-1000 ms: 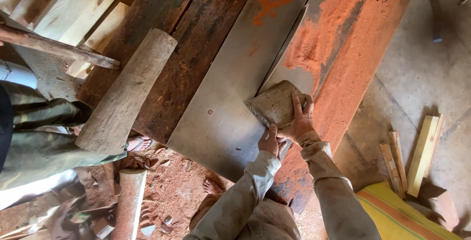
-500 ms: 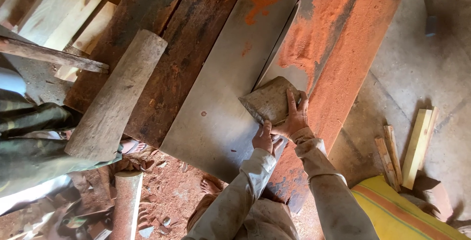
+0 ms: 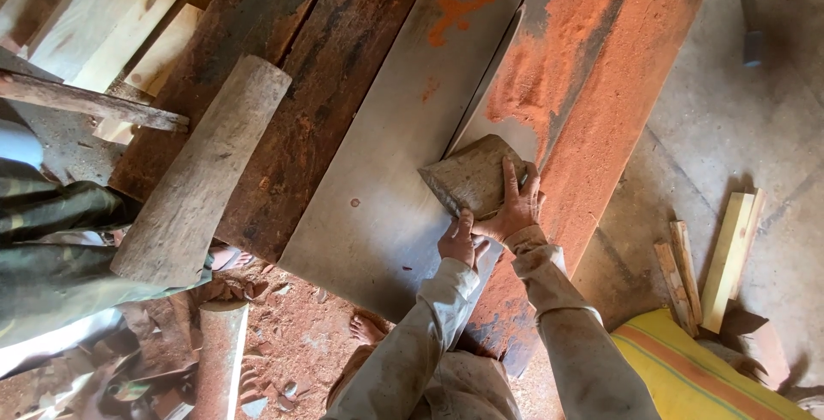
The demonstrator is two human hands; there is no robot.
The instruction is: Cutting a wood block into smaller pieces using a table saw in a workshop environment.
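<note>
Head view: I look straight down on a grey metal counter (image 3: 386, 214) that runs diagonally from lower centre to the upper right of the frame. A wedge-shaped wood block (image 3: 470, 175) lies on it at centre, just beside the long slot line where red sawdust (image 3: 549, 77) begins.

My right hand (image 3: 515, 210) lies on the block's lower right edge, fingers spread flat over its top; the grip is open-palmed, pressing rather than wrapped around. My left hand (image 3: 457, 241) sits just below the block at its lower corner, fingers curled together with the thumb up against the wood; I cannot tell whether it actually pinches the block or only touches it. Both dusty sleeves come up from the bottom centre of the frame.

To the right of the counter, a sawdust-covered plank (image 3: 627, 128) runs parallel to it. Left of the counter lie dark, weathered boards (image 3: 318, 85), and a pale grey log (image 3: 202, 171) rests tilted across them at left centre. A person's camouflage clothing (image 3: 51, 248) fills the left edge. Bare toes (image 3: 367, 327) show on the red dirt floor at lower centre. Short pale wood strips (image 3: 730, 257) lie on the concrete at right, above a yellow striped cloth (image 3: 695, 368) in the lower right corner.
</note>
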